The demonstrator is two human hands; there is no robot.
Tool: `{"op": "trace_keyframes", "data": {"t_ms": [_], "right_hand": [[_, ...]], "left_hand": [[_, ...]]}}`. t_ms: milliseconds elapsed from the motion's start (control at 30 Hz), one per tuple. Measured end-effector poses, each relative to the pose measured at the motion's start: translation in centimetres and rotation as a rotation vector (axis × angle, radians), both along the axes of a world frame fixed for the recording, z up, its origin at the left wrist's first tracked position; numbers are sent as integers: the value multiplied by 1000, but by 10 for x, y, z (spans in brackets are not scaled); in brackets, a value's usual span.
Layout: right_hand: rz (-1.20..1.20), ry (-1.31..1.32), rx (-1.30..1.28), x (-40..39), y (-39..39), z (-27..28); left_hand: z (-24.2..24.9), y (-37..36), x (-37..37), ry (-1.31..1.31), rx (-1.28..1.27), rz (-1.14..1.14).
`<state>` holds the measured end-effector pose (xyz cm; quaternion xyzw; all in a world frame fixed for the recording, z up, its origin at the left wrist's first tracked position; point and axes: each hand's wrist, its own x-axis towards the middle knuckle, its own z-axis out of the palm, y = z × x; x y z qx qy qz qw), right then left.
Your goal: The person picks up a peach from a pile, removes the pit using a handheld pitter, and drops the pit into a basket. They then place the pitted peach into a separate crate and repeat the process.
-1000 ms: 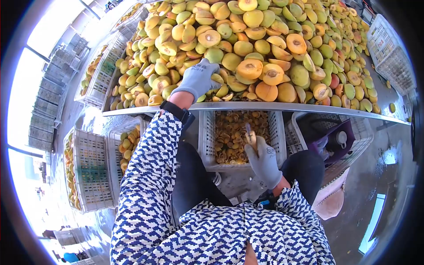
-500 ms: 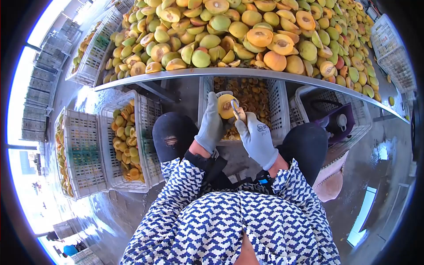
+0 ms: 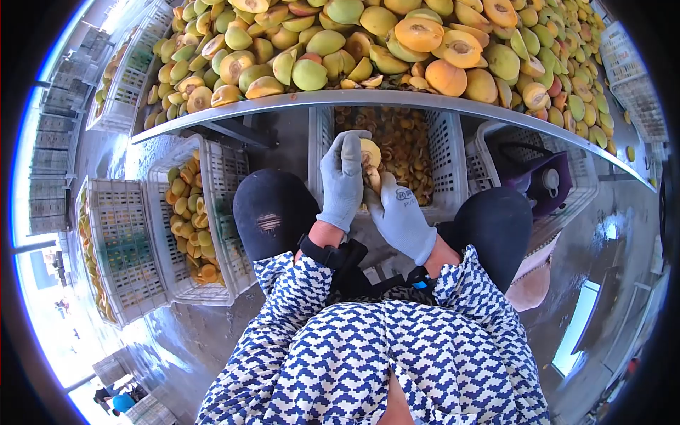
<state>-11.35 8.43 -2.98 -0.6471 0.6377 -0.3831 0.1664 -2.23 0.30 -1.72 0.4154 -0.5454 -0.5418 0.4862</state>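
My left hand [image 3: 343, 178], in a grey glove, is closed around a yellow peach half [image 3: 370, 150], its cut side partly hidden by the fingers. My right hand [image 3: 402, 218], gloved too, grips a small pitting knife [image 3: 373, 180] with a short tan handle; its blade is hard to make out against the fruit. The two hands meet over a white crate [image 3: 444, 145] that holds brownish peach scraps, between my knees. Just ahead, a metal-edged table [image 3: 397, 99] carries a large heap of halved peaches [image 3: 326, 46].
Left of my knee stands a white crate [image 3: 234, 234] with peach halves, and another crate [image 3: 131, 241] beyond it. To the right, a crate [image 3: 482, 170] contains a purple container [image 3: 556, 185]. Stacked crates [image 3: 627, 78] stand at far right. The floor [image 3: 205, 340] is wet.
The left hand has turned, so its fingers now cover more of the peach half. The knife's metal end, visible before, is now mostly hidden. The view has shifted slightly.
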Motion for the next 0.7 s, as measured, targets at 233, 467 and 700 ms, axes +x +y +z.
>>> {"op": "trace_keyframes", "data": {"t_ms": [233, 467, 700], "right_hand": [[347, -1598, 886, -22, 5, 47], [287, -1548, 834, -39, 11, 44], [45, -38, 295, -44, 11, 4]], "left_hand": [[15, -2, 7, 202, 318, -275], [25, -15, 33, 161, 327, -8], [89, 0, 230, -350, -149, 639]]}}
